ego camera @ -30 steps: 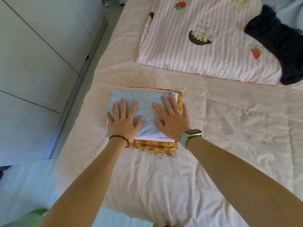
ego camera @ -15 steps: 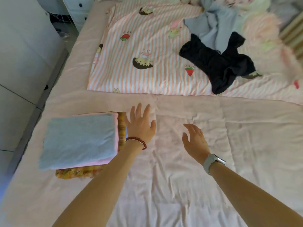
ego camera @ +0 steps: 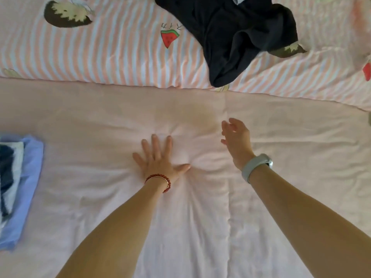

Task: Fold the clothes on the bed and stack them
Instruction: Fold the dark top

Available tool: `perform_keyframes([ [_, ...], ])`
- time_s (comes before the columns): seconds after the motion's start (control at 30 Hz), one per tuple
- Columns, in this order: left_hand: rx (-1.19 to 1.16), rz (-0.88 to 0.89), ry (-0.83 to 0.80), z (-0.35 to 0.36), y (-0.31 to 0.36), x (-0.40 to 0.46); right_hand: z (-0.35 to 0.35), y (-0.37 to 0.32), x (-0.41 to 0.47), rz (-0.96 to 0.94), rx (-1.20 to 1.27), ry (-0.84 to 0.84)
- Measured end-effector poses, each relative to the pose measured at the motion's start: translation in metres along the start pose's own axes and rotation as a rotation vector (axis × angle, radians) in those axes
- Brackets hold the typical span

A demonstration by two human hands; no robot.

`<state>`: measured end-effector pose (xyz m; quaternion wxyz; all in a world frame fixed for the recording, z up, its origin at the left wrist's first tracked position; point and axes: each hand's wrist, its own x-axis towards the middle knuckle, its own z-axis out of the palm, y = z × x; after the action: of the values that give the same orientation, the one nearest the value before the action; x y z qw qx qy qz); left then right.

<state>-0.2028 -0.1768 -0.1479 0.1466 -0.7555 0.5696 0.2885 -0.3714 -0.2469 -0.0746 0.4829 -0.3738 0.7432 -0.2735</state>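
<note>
1. Pink quilted bedspread (ego camera: 200, 227) covers the near part of the bed, puckered into small creases around a stitched dimple at its middle.
2. Left hand (ego camera: 158, 159) lies palm down on that bedspread, fingers straight and spread, thumb out to the side, pressing the fabric so folds radiate from under the palm. A red bead bracelet (ego camera: 160, 180) circles its wrist.
3. Right hand (ego camera: 235, 140) hovers just above the bedspread, a little farther forward than the left, turned edge-on with relaxed, slightly bent fingers, and holds nothing. A pale grey smartwatch (ego camera: 256, 166) sits on its wrist.
4. Black garment (ego camera: 236, 35), crumpled and unfolded, lies well beyond both hands on a pink-and-white striped blanket (ego camera: 100, 57) printed with a watermelon slice and other cartoon shapes; one end of the garment hangs down to the blanket's near edge.
5. Folded light-blue clothes (ego camera: 28, 189) sit at the far left edge of the view, well apart from the hands, with a dark blue and white piece (ego camera: 9, 173) lying on top; the frame cuts off the rest of that pile.
</note>
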Motion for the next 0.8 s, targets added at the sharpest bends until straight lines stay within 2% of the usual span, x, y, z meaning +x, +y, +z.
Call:
perform_keyframes([
  [0.23,0.055,-0.033,0.006,0.013,0.002,0.016,0.023,-0.064,0.077,0.144,0.320,-0.127],
  [0.4,0.063,-0.042,-0.019,0.013,0.001,0.020,0.040,-0.086,0.101,0.258,0.572,0.021],
  [0.63,0.039,-0.014,-0.035,0.011,0.000,0.020,0.028,-0.039,0.056,-0.017,0.266,0.079],
  [0.8,-0.001,0.020,-0.103,-0.006,-0.003,0.014,0.007,-0.012,-0.014,-0.127,0.227,0.140],
])
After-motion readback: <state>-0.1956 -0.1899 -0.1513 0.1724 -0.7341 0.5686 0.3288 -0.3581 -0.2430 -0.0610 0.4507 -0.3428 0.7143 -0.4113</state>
